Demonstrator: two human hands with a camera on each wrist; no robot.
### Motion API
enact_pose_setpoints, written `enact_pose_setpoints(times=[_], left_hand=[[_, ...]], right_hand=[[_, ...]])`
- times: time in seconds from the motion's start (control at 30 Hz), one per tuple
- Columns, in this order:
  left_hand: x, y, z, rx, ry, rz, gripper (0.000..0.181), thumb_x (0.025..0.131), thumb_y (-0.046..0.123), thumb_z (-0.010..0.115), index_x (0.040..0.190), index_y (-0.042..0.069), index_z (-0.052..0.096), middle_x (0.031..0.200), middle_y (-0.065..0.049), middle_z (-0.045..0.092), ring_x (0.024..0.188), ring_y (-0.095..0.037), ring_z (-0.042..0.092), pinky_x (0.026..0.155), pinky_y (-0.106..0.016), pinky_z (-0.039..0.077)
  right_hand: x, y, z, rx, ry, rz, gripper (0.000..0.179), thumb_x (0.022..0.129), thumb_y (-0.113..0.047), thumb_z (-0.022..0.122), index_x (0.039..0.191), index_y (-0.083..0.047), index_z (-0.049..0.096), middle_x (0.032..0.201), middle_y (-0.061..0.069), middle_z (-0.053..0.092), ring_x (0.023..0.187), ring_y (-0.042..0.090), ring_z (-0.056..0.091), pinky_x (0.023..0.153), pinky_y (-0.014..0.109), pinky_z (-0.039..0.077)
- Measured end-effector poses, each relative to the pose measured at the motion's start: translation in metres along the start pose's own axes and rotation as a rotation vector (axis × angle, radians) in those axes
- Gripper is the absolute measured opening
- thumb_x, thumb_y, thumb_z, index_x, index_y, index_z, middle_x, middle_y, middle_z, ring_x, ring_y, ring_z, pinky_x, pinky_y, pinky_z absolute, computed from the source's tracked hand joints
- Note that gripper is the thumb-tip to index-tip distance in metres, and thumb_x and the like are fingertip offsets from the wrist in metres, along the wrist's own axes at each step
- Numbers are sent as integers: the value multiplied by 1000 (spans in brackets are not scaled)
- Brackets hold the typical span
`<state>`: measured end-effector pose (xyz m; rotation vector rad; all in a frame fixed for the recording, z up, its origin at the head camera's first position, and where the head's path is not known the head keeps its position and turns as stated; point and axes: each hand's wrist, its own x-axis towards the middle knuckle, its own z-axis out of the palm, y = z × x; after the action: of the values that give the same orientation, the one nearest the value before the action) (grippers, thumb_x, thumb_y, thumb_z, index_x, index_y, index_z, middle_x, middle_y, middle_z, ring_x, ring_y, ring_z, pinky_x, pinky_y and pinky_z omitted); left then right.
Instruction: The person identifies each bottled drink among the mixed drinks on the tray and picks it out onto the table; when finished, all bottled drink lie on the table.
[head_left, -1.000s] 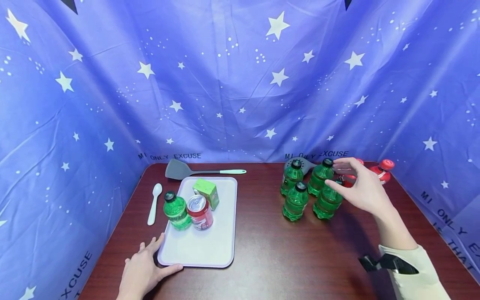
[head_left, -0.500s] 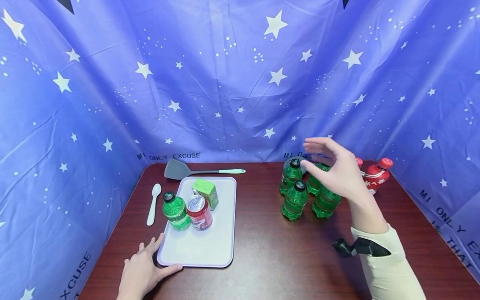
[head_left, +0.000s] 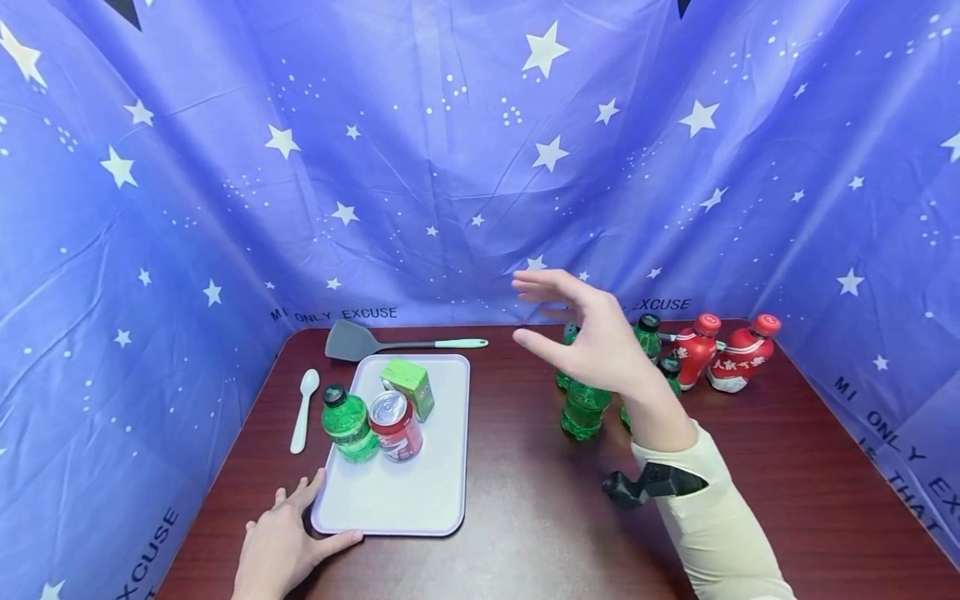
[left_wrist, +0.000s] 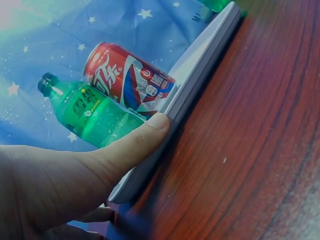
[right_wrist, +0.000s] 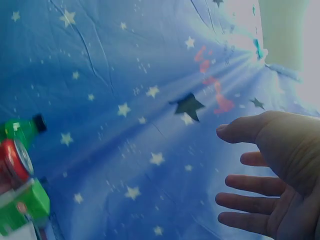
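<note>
A pale tray (head_left: 435,492) carries a green soda bottle (head_left: 349,427), a red cola can (head_left: 397,429) and a small green carton (head_left: 409,385). At the tray's near left corner rests my left hand (head_left: 276,542), its thumb along the near edge and its fingers by the left side. The left wrist view shows the thumb (left_wrist: 137,142) against the rim, below the bottle and can. My right hand (head_left: 592,337) hovers above the green bottles (head_left: 585,410) on the right, fingers spread and holding nothing; it partly hides them. The right wrist view also shows this hand (right_wrist: 270,175) bare.
Two red bottles (head_left: 738,354) stand at the back right. A grey spatula (head_left: 356,342) with a pale green handle lies behind the tray, and a white spoon (head_left: 303,412) lies left of it. Starry blue cloth (head_left: 420,183) encloses the table's back and sides.
My right hand has moved left from beside the red bottles, across the green bottles, bringing the red ones into view. My left hand stays at the tray corner.
</note>
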<state>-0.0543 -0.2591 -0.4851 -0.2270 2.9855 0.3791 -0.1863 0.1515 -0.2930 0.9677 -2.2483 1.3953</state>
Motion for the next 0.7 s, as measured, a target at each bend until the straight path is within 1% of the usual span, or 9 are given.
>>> enact_pose_setpoints(times=[0.07,0.13,0.23,0.3,0.47,0.7], left_hand=[[-1,-1,-1,-4,6,-3,134,59,92,78,158,6,50,151,-36,54,138,-66,48,97,-89,40],[-2,-1,-1,-9,11,-7,134,58,92,78,157,6,50,151,-35,54,139,-66,47,97,-90,39],[0,-1,-1,-13,13,-3,135,58,93,78,157,6,50,151,-35,54,138,-66,47,97,-89,39],[1,0,0,-17,13,2,135,59,93,77,158,6,50,151,-35,54,138,-66,47,97,-89,40],[1,-1,2,-13,13,5,134,59,92,78,158,7,50,151,-35,54,138,-67,47,97,-89,40],[1,1,2,-9,13,2,134,59,93,77,158,6,50,151,-35,54,139,-66,47,97,-89,40]], right_hand=[[4,-5,10,26,-17,-14,63,88,-7,86,146,-17,63,140,3,73,123,18,74,105,32,59],[8,-7,21,51,-40,-32,63,89,-9,86,147,-17,62,140,3,72,124,19,73,107,35,59],[15,-11,34,63,-74,-59,63,89,-12,86,147,-18,61,142,2,71,125,18,73,108,36,58],[20,-12,43,63,-96,-79,64,90,-14,86,148,-18,60,144,1,70,126,16,72,108,36,58],[32,-13,67,87,-158,-114,64,91,-17,85,150,-16,59,148,2,67,127,16,71,108,36,58],[39,-6,100,117,-234,-113,64,90,-19,86,149,-15,60,148,1,67,124,13,72,108,33,58]])
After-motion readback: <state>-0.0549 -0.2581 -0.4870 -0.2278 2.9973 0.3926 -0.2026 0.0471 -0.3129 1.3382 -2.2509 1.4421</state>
